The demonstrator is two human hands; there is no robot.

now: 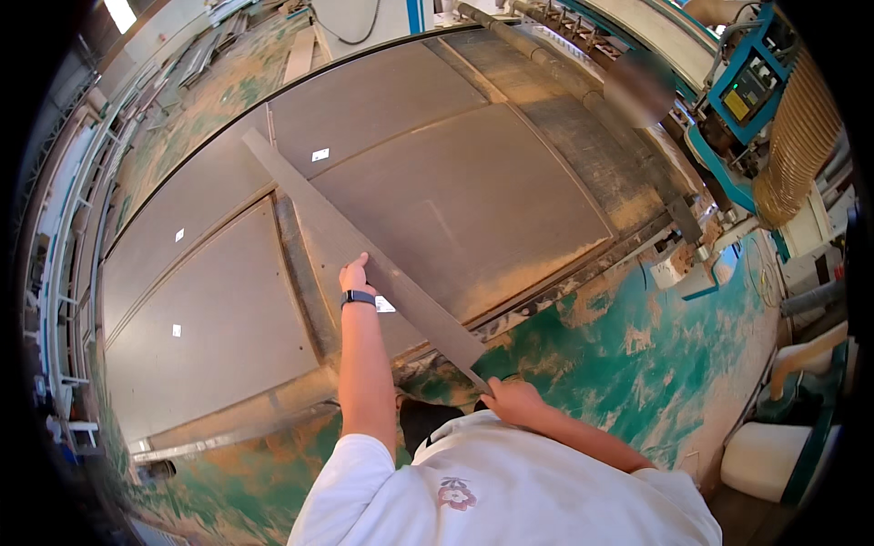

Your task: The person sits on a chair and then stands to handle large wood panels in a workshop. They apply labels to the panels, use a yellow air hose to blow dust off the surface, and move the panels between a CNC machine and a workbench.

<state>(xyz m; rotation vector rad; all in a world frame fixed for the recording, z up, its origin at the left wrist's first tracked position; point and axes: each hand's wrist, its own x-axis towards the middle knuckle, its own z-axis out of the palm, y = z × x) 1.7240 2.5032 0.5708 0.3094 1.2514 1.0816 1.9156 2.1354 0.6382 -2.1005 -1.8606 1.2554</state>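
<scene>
A long, narrow brown board strip (364,246) runs slantwise over larger cut panels, from the far left toward my body. My left hand (358,273) is closed on its left edge near the middle, with a dark watch on the wrist. At the near end, which juts past the table's front edge, my right hand (513,400) grips the corner of the strip. Beneath it lie a big brown panel (473,191) on the right and another panel (209,291) on the left. Small white labels (320,155) stick to several panels.
Sawdust covers the machine table (583,136) and the green floor (628,337). A blue machine head (746,91) with a ribbed hose (801,136) stands at the right, near a dark roller bar (537,55). A white and green container (774,455) sits lower right.
</scene>
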